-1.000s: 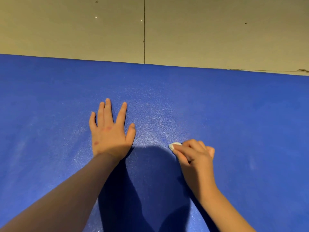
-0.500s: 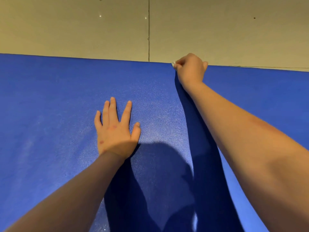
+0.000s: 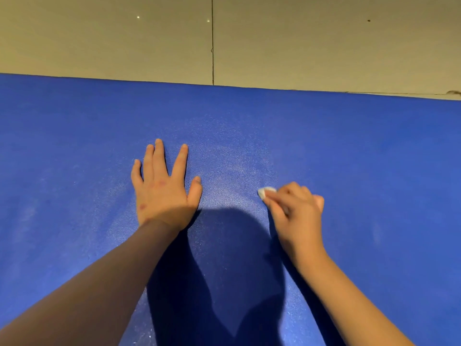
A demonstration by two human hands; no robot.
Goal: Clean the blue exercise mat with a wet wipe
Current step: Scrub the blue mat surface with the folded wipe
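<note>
No text, label, brand, number or sign readable. Mat [image 3: 349, 158]: plain blue, unmarked. Wipe [image 3: 266, 192]: plain white, no print legible. Floor tiles [image 3: 99, 41]: bare beige, only specks and a joint line.

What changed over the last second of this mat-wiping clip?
The right hand, pinching the wipe, went out to the far edge of the mat half a second ago and has come back toward the person, about where it began. The left hand stayed flat on the mat, fingers spread.
</note>
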